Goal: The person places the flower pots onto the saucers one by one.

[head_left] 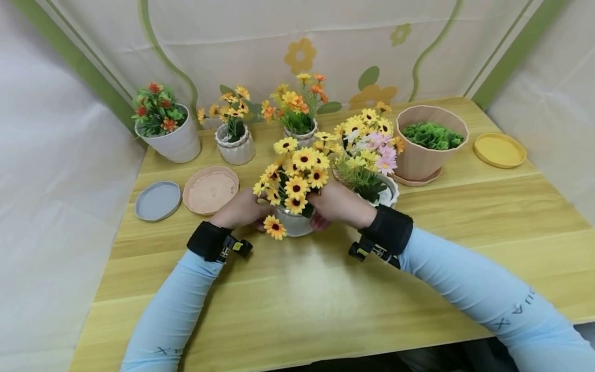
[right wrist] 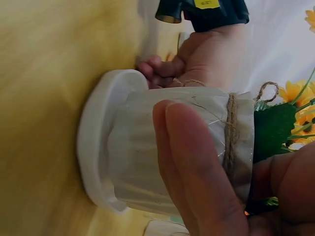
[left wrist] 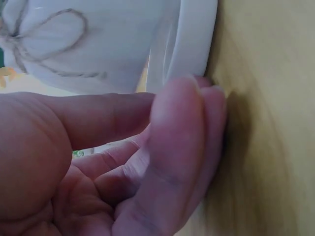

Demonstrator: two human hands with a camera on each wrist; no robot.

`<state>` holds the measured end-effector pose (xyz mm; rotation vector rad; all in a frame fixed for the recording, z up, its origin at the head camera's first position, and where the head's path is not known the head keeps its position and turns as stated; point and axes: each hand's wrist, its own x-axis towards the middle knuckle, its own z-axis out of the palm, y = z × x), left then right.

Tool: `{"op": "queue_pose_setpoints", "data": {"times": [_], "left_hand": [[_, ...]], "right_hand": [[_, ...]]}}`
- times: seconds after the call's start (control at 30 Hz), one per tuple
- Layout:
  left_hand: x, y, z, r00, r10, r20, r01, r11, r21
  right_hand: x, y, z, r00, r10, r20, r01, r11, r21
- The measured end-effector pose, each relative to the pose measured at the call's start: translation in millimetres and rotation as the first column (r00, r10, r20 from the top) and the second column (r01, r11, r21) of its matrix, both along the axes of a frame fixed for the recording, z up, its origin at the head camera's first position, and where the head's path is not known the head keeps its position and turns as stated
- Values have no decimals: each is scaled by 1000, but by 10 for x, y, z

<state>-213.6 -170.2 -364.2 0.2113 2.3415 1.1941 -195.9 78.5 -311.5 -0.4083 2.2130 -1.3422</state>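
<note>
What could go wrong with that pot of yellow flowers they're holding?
The white pot might tip against its saucer: the right hand grips the pot while the left hand is down at the saucer's edge. The low-hanging yellow flower, close to the left hand, could snag. The pink flowers stand near the right hand, so a careless move may knock them.

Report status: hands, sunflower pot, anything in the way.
Right hand gripping sunflower pot; left hand at white saucer's rim, seemingly pinching. Pot over saucer, seating unclear. Pink-flowered pot close by right hand, possible snag.
</note>
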Motion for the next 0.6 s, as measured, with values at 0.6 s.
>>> {"op": "queue_pose_setpoints", "data": {"times": [0.6], "left_hand": [[-57, 25, -3, 995, 56, 86, -55, 998, -13]], "right_hand": [[-108, -8, -140, 993, -82, 86, 80, 996, 30]]}}
